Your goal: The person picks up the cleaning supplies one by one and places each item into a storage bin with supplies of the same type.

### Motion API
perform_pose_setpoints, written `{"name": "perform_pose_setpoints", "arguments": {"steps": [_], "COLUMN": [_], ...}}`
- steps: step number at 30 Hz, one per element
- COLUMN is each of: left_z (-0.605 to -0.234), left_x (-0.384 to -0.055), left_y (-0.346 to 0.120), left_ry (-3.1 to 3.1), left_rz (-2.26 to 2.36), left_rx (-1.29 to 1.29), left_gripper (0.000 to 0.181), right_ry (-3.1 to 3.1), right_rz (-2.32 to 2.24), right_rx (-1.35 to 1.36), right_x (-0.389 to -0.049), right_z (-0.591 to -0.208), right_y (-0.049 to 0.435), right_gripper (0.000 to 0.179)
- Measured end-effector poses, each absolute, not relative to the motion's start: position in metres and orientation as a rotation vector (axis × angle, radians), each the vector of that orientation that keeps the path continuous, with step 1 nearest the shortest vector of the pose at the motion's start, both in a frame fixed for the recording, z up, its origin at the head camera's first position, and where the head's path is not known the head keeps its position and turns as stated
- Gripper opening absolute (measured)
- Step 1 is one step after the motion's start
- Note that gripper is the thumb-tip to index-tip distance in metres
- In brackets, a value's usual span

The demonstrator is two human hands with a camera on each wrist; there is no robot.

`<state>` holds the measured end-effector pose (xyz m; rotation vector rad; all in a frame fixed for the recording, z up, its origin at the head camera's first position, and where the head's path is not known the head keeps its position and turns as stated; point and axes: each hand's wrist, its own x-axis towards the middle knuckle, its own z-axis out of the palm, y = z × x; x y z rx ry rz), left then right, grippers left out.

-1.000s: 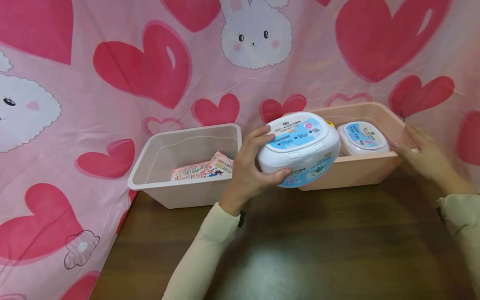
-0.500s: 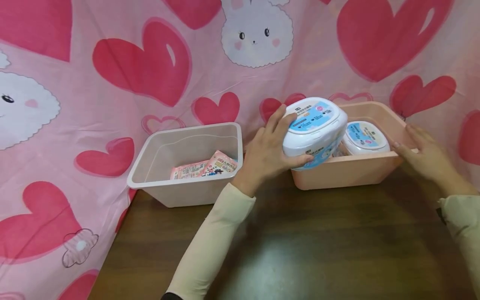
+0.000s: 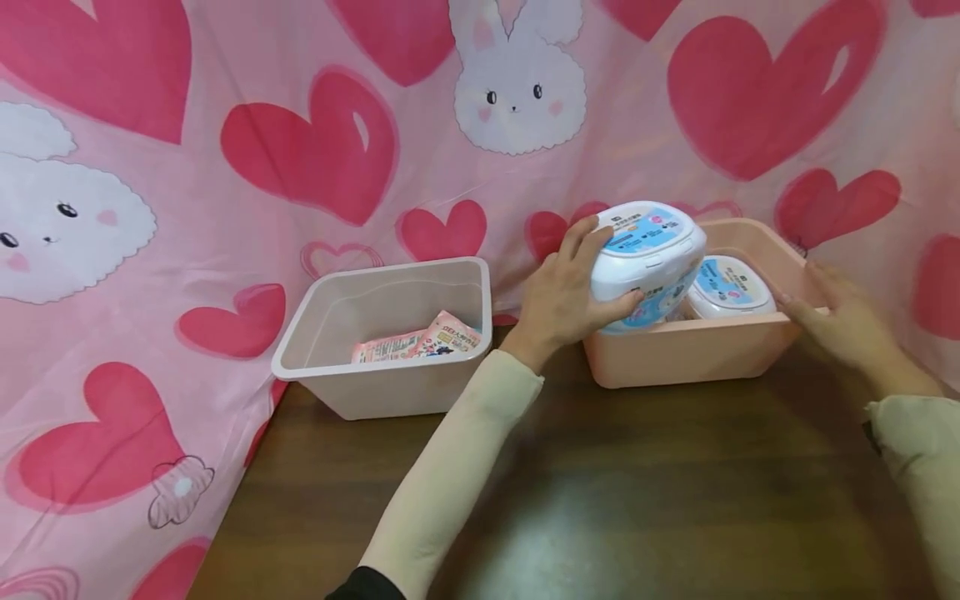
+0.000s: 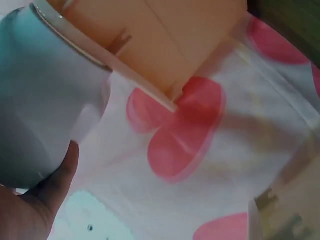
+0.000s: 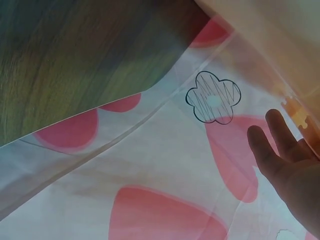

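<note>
My left hand [image 3: 558, 302] grips a white laundry pod tub [image 3: 651, 265] with a blue label, fingers over its left end and thumb along its front. The tub is tilted over the left part of the peach bin [image 3: 686, 357]. In the left wrist view, my thumb [image 4: 62, 175] lies against the tub's smooth white side [image 4: 55, 95]. A matching tub [image 3: 729, 287] sits inside the bin's right half. My right hand [image 3: 851, 327] holds the bin's front right corner, thumb over the rim. Two fingertips stand off the bin wall in the right wrist view.
Left of the peach bin stands a pale beige bin [image 3: 405, 392] with pink printed packets [image 3: 420, 342] inside. Both bins rest on a dark wooden table [image 3: 637, 483]. A pink cloth [image 3: 330, 42] with hearts and rabbits hangs behind.
My left hand has carried the tub rightward from between the bins to over the peach bin, turning it slightly. My right hand stays at the bin's corner. The head view has shifted a little.
</note>
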<state>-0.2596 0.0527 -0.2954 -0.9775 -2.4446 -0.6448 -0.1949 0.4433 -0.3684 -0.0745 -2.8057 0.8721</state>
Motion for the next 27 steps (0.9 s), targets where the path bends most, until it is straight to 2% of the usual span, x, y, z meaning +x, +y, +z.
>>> {"name": "perform_pose_setpoints", "arguments": {"steps": [10,18,27], "left_z": [-0.3,-0.328,-0.332], "left_x": [-0.27,-0.279,-0.287], "left_y": [0.1,0.126,0.15], "left_ry": [-2.464,-2.587,-2.76], "left_rz": [-0.49,-0.298,-0.305], "left_rx": [-0.819,-0.658,-0.55], "left_gripper": [0.072,0.065,0.074], "right_ry": [-2.749,-2.751,-2.771], "right_rz": [0.884,0.874,0.919], "right_rx": [-0.052,-0.091,-0.189], "right_x": [-0.194,-0.195,-0.192], "right_z": [-0.371,-0.375,-0.371], "right_y": [0.44,0.431,0.434], "right_gripper": [0.081,0.082,0.083]}}
